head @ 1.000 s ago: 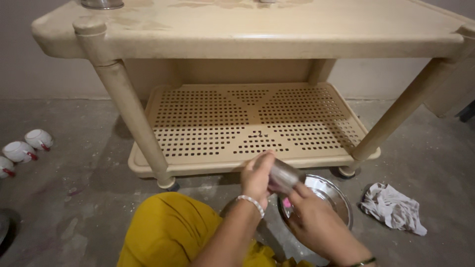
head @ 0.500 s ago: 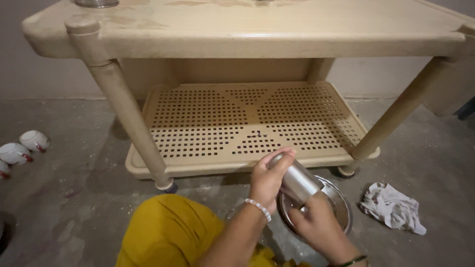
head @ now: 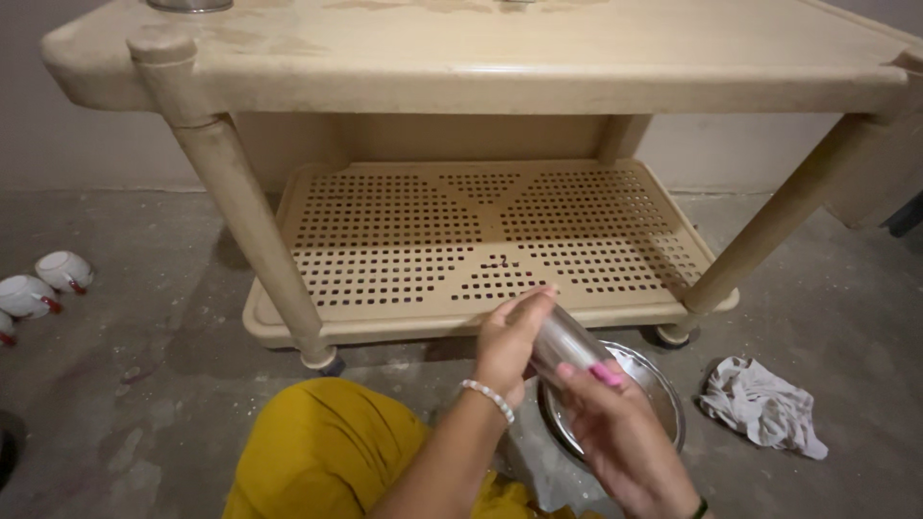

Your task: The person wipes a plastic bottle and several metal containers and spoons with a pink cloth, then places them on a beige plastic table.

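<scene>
Both hands are up over the steel bowl, working a steel tumbler between them. Risk first: that tumbler looks smooth and shiny, and if it is wet it could slide out of the fingers and clatter down into the bowl or onto the concrete floor. It is held tilted, too, so anything left inside could run out over the yellow garment just below. The cart stands close in front, and a jerk forward could knock the tumbler against the edge of its lower shelf.

Now the grip. The left hand is curled around the tumbler's upper end, thumb and fingers closed on it, a bead bracelet at the wrist. The right hand cups the lower end from underneath, fingers wrapped partway round, a pink nail showing on top. Both hold it firmly, well clear of the floor, just above the bowl's rim.

Off to the right lies a crumpled white cloth; far left, white cups sit overturned on the floor.
</scene>
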